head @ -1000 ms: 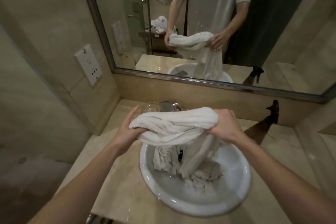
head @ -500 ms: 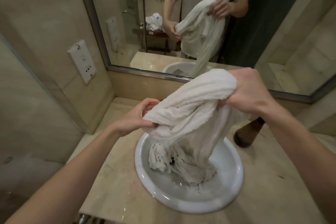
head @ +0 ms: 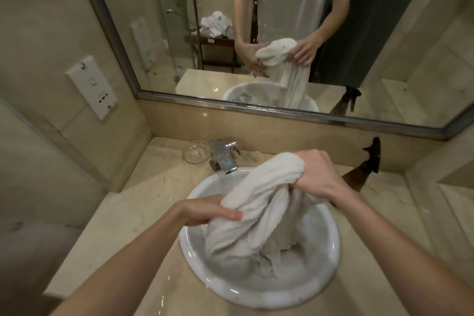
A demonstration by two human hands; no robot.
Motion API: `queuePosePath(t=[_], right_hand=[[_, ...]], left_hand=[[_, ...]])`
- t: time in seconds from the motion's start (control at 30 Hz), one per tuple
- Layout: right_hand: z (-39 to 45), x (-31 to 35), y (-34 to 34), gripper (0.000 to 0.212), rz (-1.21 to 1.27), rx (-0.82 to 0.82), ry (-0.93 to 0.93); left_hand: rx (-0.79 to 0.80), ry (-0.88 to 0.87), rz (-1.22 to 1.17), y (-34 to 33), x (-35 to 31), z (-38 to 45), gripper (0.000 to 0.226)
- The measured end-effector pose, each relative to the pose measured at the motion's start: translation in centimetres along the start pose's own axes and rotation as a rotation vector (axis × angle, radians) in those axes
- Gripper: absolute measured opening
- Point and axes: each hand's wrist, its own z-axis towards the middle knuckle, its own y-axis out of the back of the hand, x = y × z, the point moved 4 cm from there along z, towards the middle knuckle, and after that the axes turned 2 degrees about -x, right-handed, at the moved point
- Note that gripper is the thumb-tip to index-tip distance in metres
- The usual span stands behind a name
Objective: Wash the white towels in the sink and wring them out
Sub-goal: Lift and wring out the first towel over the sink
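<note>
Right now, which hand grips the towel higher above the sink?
The right hand, gripping the white towel's raised end beyond the faucet-side rim. The left hand grips its lower end, just over the sink's left rim.

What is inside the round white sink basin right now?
The round white sink basin holds the bunched lower part of the white terry towel, gripped by the left hand and right hand. The towel covers the drain.
</note>
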Motion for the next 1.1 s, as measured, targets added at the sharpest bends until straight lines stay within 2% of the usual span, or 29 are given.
queuePosePath(t=[0.07, 0.1, 0.17, 0.23, 0.33, 0.37, 0.5, 0.63, 0.7, 0.73, 0.8, 0.87, 0.9, 1.0, 1.1], right_hand=[[-0.2, -2.1, -2.2, 0.013, 0.04, 0.024, -0.078], [-0.4, -2.9, -3.0, 0.013, 0.045, 0.029, -0.107], [-0.5, -4.3, -4.2, 0.018, 0.014, 0.079, -0.133], [-0.8, -5.4, -5.0, 0.031, 0.019, 0.204, -0.129], [-1.5, -6.4, -5.4, 0.053, 0.082, 0.348, -0.077], [-1.6, -6.4, -5.4, 0.052, 0.099, 0.337, -0.049], [-1.4, -5.6, -5.0, 0.022, 0.186, 0.142, -0.077], [-1.4, -4.5, -5.8, 0.019, 0.282, 0.157, -0.096], [-1.5, -4.2, -6.3, 0.008, 0.383, 0.125, -0.125], [-1.6, -3.9, -6.1, 0.012, 0.475, 0.082, -0.162], [-1.4, -3.4, -5.3, 0.031, 0.612, -0.046, -0.203], [-1.1, -1.9, -4.1, 0.028, 0.676, -0.11, -0.14], [-0.8, -0.9, -3.5, 0.026, 0.677, -0.116, -0.087], [-0.4, 1.3, -3.5, 0.025, 0.601, -0.084, -0.01], [-0.6, 1.7, -4.7, 0.014, 0.524, -0.002, -0.004]], left_hand=[[-0.081, -0.039, 0.098, -0.7, 0.9, 1.0, 0.045], [-0.145, -0.071, 0.166, -0.8, 1.2, 1.5, 0.039], [-0.348, -0.195, 0.241, -0.4, 1.2, 2.0, 0.047], [-0.523, -0.315, 0.105, 0.7, 0.8, 2.0, 0.046], [-0.662, -0.426, -0.018, 2.5, -0.8, 1.3, 0.051], [-0.682, -0.452, -0.019, 2.6, -1.5, 1.2, 0.055], [-0.763, -0.527, -0.11, 2.2, -3.7, 0.9, 0.047], [-0.777, -0.572, -0.081, 2.5, -5.2, -0.2, 0.041], [-0.726, -0.555, -0.024, 3.0, -5.7, -1.0, 0.044], [-0.664, -0.525, 0.026, 3.2, -5.9, -1.4, 0.05], [-0.521, -0.397, 0.228, 3.3, -6.0, -1.6, 0.075], [-0.376, -0.237, 0.372, 2.6, -5.6, -1.3, 0.098], [-0.292, -0.18, 0.36, 2.0, -5.3, -1.0, 0.095], [-0.069, 0.015, 0.229, -0.1, -2.9, 0.0, 0.055], [0.023, 0.188, 0.306, -1.1, 0.3, 1.1, 0.056]])
